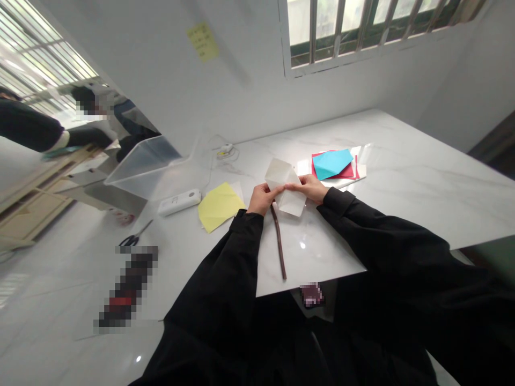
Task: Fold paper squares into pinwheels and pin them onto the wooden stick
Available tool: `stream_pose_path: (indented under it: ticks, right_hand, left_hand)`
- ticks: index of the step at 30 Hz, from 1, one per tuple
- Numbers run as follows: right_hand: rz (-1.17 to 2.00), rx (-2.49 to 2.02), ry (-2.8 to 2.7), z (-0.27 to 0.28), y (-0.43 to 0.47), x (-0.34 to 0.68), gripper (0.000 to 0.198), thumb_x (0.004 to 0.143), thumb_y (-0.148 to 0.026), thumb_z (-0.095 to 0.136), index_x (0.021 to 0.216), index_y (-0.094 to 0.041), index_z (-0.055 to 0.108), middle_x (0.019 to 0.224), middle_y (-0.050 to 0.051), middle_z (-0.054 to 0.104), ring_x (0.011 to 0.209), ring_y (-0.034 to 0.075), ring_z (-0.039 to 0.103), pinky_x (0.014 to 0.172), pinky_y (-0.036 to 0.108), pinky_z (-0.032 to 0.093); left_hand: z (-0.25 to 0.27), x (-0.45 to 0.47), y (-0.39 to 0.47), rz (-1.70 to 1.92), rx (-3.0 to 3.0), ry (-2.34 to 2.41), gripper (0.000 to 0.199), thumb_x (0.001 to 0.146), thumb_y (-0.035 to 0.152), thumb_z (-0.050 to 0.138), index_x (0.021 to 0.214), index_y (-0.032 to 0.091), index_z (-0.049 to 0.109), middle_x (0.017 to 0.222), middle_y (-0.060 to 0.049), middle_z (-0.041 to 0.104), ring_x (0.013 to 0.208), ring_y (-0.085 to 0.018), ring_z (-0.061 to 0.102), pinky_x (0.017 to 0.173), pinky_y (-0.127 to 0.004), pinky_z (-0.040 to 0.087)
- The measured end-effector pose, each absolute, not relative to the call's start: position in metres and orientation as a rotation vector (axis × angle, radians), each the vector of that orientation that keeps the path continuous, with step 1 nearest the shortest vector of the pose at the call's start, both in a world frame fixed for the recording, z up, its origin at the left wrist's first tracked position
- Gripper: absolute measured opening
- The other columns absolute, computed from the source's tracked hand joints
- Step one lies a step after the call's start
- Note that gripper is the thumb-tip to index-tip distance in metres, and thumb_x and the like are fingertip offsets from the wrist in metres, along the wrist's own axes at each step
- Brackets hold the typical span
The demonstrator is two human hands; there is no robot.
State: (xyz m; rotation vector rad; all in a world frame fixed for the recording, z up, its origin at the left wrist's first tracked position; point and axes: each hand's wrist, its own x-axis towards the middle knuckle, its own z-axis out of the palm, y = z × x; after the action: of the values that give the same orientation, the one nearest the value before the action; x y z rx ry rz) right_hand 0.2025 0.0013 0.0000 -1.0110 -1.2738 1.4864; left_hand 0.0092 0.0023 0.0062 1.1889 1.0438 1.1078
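Observation:
Between my two hands is a creased piece of white paper (293, 202), raised a little over the marble-patterned table. My left hand (262, 199) pinches its left edge with thumb and fingers. From the other side, my right hand (313, 187) grips the same paper, its thumb pressed on the middle. A thin dark brown stick (278, 241) lies on the table just below my left hand, pointing toward the front edge. To the left of my left hand rests a yellow sheet of paper (220, 206), partly over a white one.
Blue paper (332, 163) lies on red paper (346, 172) at the back right. Leftward are a white elongated device (179, 202), a clear plastic bin (145, 166), black-handled scissors (131, 240) and a blurred dark object (129, 287). Other people are at the far left.

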Motion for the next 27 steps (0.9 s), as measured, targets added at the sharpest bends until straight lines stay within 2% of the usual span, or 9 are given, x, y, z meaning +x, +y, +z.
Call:
stream_pose_path:
  ticks: [6, 9, 12, 16, 21, 27]
  right_hand:
    - [1.472, -0.999, -1.293, 0.001, 0.002, 0.2, 0.056, 0.057, -0.057, 0.096, 0.087, -0.013, 0.076, 0.084, 0.007, 0.078, 0.07, 0.018, 0.069, 0.063, 0.027, 0.056]
    - [1.41, -0.973, -1.279, 0.0, 0.006, 0.203, 0.06, 0.063, -0.069, 0.088, 0.086, -0.016, 0.074, 0.08, 0.004, 0.074, 0.067, 0.016, 0.065, 0.057, 0.025, 0.052]
    - [1.259, -0.995, -1.281, 0.0, 0.011, 0.209, 0.062, 0.069, -0.077, 0.079, 0.077, -0.017, 0.071, 0.069, 0.001, 0.063, 0.062, 0.012, 0.056, 0.052, 0.022, 0.044]
    - [1.138, -1.026, -1.333, 0.003, 0.014, 0.214, 0.061, 0.071, -0.076, 0.078, 0.073, -0.016, 0.07, 0.062, -0.001, 0.053, 0.058, 0.01, 0.047, 0.051, 0.022, 0.04]
    - [1.129, -1.03, -1.337, 0.005, 0.011, 0.213, 0.062, 0.072, -0.077, 0.077, 0.075, -0.016, 0.069, 0.062, -0.001, 0.052, 0.059, 0.01, 0.047, 0.051, 0.023, 0.039]
    - [1.143, -1.068, -1.418, 0.007, 0.01, 0.214, 0.066, 0.072, -0.081, 0.073, 0.063, -0.017, 0.06, 0.06, 0.0, 0.052, 0.055, 0.009, 0.045, 0.05, 0.023, 0.038]
  left_hand:
    - [0.01, 0.01, 0.0, 1.127, 1.326, 1.156, 0.058, 0.052, 0.05, 0.097, 0.089, 0.008, 0.079, 0.089, -0.012, 0.08, 0.079, -0.024, 0.071, 0.075, -0.034, 0.056]
    - [0.011, 0.009, -0.001, 1.11, 1.342, 1.198, 0.056, 0.055, 0.049, 0.094, 0.089, 0.008, 0.079, 0.091, -0.013, 0.08, 0.081, -0.026, 0.072, 0.075, -0.034, 0.056]
    - [0.012, 0.009, -0.002, 1.103, 1.351, 1.194, 0.053, 0.058, 0.048, 0.092, 0.09, 0.008, 0.079, 0.093, -0.014, 0.08, 0.083, -0.026, 0.072, 0.076, -0.035, 0.056]
    - [0.012, 0.01, -0.003, 1.096, 1.351, 1.182, 0.051, 0.059, 0.046, 0.09, 0.09, 0.008, 0.079, 0.096, -0.016, 0.08, 0.083, -0.026, 0.072, 0.076, -0.035, 0.055]
    - [0.011, 0.009, -0.002, 1.11, 1.344, 1.189, 0.052, 0.059, 0.046, 0.09, 0.092, 0.008, 0.079, 0.097, -0.015, 0.08, 0.084, -0.027, 0.072, 0.077, -0.034, 0.055]
    - [0.008, 0.006, 0.001, 1.141, 1.325, 1.183, 0.055, 0.059, 0.048, 0.091, 0.094, 0.007, 0.079, 0.096, -0.015, 0.08, 0.084, -0.027, 0.073, 0.076, -0.034, 0.055]
